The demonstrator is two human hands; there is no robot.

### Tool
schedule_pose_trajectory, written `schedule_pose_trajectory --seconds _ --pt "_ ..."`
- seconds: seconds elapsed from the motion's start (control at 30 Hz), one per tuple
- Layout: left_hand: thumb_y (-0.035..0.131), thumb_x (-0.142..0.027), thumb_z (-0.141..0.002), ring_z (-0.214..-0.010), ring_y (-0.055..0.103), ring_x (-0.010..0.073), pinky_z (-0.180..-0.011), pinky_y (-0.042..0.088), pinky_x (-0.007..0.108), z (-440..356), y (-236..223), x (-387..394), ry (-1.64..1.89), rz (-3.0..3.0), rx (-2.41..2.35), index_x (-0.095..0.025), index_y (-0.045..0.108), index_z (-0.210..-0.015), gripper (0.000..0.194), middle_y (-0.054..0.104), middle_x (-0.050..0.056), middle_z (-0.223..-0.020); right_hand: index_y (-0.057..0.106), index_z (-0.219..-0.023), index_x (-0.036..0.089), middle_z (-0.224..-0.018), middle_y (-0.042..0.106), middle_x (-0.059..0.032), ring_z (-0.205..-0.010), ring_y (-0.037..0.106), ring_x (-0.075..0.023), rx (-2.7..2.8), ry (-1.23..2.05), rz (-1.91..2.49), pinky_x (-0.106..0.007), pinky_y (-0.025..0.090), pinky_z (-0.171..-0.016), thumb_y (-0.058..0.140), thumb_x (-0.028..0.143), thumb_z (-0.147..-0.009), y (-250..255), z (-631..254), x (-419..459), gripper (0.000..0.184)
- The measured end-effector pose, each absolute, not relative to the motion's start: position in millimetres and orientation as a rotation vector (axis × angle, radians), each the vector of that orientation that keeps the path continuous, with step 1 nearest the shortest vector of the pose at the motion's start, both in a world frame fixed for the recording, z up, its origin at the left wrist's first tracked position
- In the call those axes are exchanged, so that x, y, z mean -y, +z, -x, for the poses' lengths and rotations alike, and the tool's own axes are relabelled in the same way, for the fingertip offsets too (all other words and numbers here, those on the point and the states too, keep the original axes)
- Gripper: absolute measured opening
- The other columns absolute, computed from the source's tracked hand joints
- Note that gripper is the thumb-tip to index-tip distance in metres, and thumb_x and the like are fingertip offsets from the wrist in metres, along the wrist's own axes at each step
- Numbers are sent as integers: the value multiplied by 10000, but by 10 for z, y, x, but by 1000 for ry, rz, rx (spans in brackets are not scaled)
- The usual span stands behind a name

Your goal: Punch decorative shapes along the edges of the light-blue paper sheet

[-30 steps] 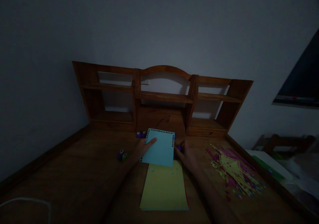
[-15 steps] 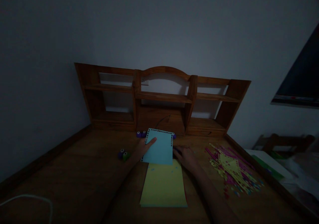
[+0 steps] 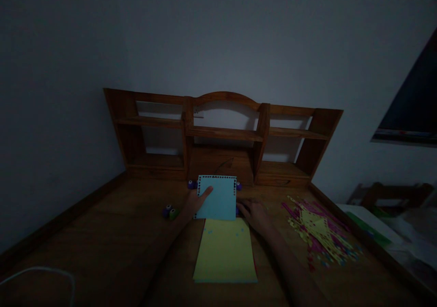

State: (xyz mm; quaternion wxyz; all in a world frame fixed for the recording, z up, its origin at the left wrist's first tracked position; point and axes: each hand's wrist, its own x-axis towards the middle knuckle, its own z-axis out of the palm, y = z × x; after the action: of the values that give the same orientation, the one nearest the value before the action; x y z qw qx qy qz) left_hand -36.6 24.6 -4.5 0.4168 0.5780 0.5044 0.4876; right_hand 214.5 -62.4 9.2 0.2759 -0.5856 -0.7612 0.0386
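Note:
A light blue sheet of paper (image 3: 218,200) with punched holes along its edges is held up over the wooden desk (image 3: 112,234). My left hand (image 3: 194,203) grips its left edge, thumb on top. My right hand (image 3: 252,212) is at the sheet's lower right corner, fingers curled around a small purple paper punch (image 3: 238,210) that is mostly hidden. Below the blue sheet lies a stack of yellow paper (image 3: 225,251) with a few blue bits on it.
Small purple and green punches (image 3: 170,212) lie left of my left hand; more purple ones (image 3: 191,184) sit behind the sheet. A heap of yellow and pink paper scraps (image 3: 319,232) covers the desk's right side. A wooden shelf unit (image 3: 223,134) stands at the back. A white cable (image 3: 37,270) lies front left.
The blue sheet has turned a little, so its top edge sits squarer. My right hand has shifted left and closer in to the sheet's lower right corner.

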Motion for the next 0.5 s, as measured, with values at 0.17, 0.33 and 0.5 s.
schedule_pose_trajectory --seconds 0.17,0.33,0.5 --pt "645 -611 -732 -902 689 282 -772 530 328 371 -79 -269 1211 -1492 -1252 -142 706 -872 493 743 114 -942 713 -1056 235 -1012 719 -102 -968 638 -249 1975 79 1583 -319 412 -858 432 466 -949 62 -2150 613 379" --pt "530 -717 -736 -858 680 299 -716 518 335 429 -125 -342 1295 -1409 -1347 -133 676 -816 607 731 122 -858 715 -958 209 -927 700 -113 -923 623 -244 1852 -67 1614 -316 405 -833 411 455 -960 32 -2197 540 391" --pt "424 -762 -772 -769 675 310 -612 514 344 497 -80 -387 1304 -1190 -1455 -127 660 -771 678 708 141 -746 676 -839 195 -825 688 -105 -825 625 -231 1709 -178 1675 -296 391 -737 339 465 -981 43 -2244 508 454"
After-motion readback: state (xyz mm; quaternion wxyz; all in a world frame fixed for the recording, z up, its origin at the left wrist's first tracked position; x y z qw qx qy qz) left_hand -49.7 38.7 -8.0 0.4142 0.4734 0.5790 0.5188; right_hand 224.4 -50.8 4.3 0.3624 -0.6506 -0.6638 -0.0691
